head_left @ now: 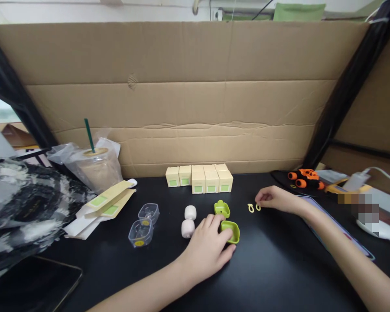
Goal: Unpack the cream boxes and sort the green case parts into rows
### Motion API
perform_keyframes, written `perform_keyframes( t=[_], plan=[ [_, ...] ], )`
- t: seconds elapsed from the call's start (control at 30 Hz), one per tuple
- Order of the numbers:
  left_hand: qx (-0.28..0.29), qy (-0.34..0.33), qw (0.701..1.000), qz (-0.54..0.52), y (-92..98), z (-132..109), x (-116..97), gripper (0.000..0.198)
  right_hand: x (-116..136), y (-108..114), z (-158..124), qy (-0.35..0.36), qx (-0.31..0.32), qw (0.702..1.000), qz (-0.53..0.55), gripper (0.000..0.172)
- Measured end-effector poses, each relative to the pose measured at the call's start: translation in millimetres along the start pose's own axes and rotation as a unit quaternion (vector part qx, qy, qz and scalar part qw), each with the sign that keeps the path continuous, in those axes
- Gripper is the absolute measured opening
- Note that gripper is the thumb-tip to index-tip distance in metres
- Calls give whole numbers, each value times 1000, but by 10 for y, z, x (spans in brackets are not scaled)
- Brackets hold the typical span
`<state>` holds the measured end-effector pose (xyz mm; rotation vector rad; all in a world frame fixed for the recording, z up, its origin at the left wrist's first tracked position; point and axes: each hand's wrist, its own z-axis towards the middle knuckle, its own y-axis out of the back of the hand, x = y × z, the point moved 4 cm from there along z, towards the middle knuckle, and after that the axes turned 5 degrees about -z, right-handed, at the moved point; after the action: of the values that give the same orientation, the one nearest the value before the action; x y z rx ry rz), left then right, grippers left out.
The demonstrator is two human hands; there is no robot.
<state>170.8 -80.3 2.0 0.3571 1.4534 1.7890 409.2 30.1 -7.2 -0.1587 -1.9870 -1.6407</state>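
Note:
My left hand point(206, 247) grips a small green cup point(234, 232) on the black table, with a finger inside it and the thumb at its near side. Just behind stands another green cup point(221, 209) with a lobed tab on its rim. Further right, the fingertips of my right hand point(271, 197) are pinched at a small yellow ring point(258, 207), which looks to be on or just above the table. Beside it lies a second yellow loop-shaped piece point(250, 208). Two white rounded pieces point(190, 212) sit left of my left hand.
Two clear plastic cups point(141, 234) are at the left. Several cream boxes point(198, 178) line the back, before a cardboard wall point(182, 104). Flattened packaging point(107, 201) and a bagged drink point(95, 169) stand far left. An orange toy car point(307, 177) is at the right.

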Motion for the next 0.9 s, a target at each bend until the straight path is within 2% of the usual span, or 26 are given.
perform_keyframes(
  t=[0.17,0.27,0.33,0.43,0.5,0.6,0.7,0.77,0.9],
  plan=[
    [-20,-9,999,40,-24,26,24,12,49,-83,23,18,18,999,-22,21],
    [-33,-11,998,54,-35,65,45,18,62,-99,16,40,1,998,-38,19],
    [-48,-11,997,57,-51,88,66,21,78,-75,21,53,-41,996,-56,17],
    [-61,-11,996,62,-75,96,76,26,193,10,87,75,-147,983,-83,19],
    [-74,-13,995,62,-66,65,49,44,380,55,185,109,-207,967,-97,25],
    [-129,-63,988,48,20,-42,-56,68,801,44,400,181,-249,943,-128,29],
    [-200,-140,968,57,185,-164,-141,60,1227,-74,618,230,-261,922,-170,34],
    [-251,-168,950,84,329,-212,-133,52,1436,-193,720,250,-269,910,-195,38],
    [-350,-156,915,130,639,-247,13,49,1614,-409,808,275,-279,890,-232,36]
  ],
)
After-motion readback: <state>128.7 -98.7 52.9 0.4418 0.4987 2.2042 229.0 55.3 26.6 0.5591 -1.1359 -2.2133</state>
